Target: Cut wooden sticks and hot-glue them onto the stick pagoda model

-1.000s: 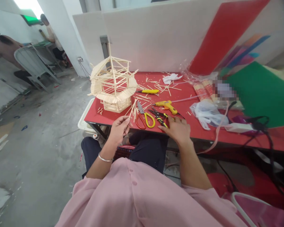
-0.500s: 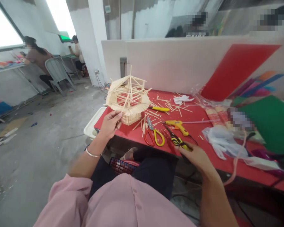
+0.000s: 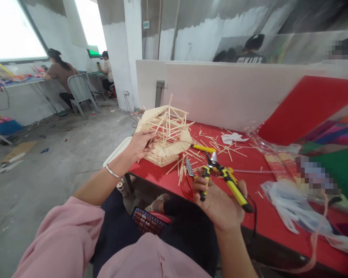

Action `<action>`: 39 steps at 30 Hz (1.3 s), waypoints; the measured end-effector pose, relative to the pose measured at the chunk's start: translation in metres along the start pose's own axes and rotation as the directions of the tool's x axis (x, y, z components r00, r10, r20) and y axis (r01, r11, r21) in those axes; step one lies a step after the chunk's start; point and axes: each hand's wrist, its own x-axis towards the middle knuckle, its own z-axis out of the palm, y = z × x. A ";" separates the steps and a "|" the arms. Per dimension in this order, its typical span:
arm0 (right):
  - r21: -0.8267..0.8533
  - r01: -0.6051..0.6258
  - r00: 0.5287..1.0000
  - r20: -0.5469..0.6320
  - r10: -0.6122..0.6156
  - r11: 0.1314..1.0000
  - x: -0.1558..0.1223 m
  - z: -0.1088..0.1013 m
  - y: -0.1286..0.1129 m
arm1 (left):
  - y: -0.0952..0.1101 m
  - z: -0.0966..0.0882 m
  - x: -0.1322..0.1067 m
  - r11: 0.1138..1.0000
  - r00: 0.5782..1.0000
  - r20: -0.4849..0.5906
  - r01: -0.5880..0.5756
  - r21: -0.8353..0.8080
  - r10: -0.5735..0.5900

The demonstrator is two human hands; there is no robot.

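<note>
A model built of thin wooden sticks (image 3: pixel 174 148), with a many-sided fringed rim and an open frame on top, stands at the table's near left edge. My left hand (image 3: pixel 143 144) is at its left side, fingers pinched on a thin wooden stick (image 3: pixel 162 122) that slants up against the frame. My right hand (image 3: pixel 220 204) holds pruning shears (image 3: pixel 230 183) with yellow and black handles spread wide and the blades apart, pointing away from me. Scissors (image 3: pixel 188 173) with a red handle lie just left of the shears, partly hidden by my fingers.
Loose sticks (image 3: pixel 181 168) are scattered over the red table (image 3: pixel 159 181). A yellow-handled tool (image 3: pixel 203 148), a crumpled white tissue (image 3: pixel 233 138) and a clear plastic bag (image 3: pixel 290 200) lie there too. A white board (image 3: pixel 208 92) rises behind. Other people sit at the far left.
My right hand has lifted the pruning shears from the table's edge, turned palm up, and the handles have spread. My left hand has moved up along the model's frame. The view has shifted.
</note>
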 end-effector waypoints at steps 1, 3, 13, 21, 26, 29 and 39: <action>0.007 -0.045 0.998 0.040 0.045 0.999 0.003 0.003 0.003 | 0.002 0.000 0.002 1.000 1.000 -0.007 0.010 0.006 -0.010; -0.007 -0.084 0.990 0.111 0.085 0.996 0.007 0.004 0.010 | 0.005 0.001 0.005 0.999 0.999 -0.019 0.030 0.013 -0.030; -0.159 -0.025 0.985 0.164 0.052 0.987 0.012 -0.015 0.018 | 0.015 0.003 0.009 0.988 0.989 -0.016 0.147 0.045 -0.147; -0.157 -0.040 0.982 0.178 0.068 0.987 0.014 -0.025 0.023 | 0.019 0.001 0.013 0.985 0.986 -0.015 0.166 0.046 -0.166; -0.186 -0.045 0.981 0.177 0.079 0.982 0.014 -0.027 0.025 | 0.019 -0.001 0.014 0.987 0.988 -0.008 0.153 0.039 -0.152; -0.187 -0.061 0.983 0.159 0.091 0.980 0.015 -0.027 0.027 | 0.018 0.000 0.013 0.988 0.988 -0.011 0.152 0.030 -0.152; -0.227 -0.078 0.989 0.103 0.104 0.971 0.015 -0.032 0.034 | 0.020 0.001 0.014 0.985 0.985 -0.001 0.172 0.019 -0.172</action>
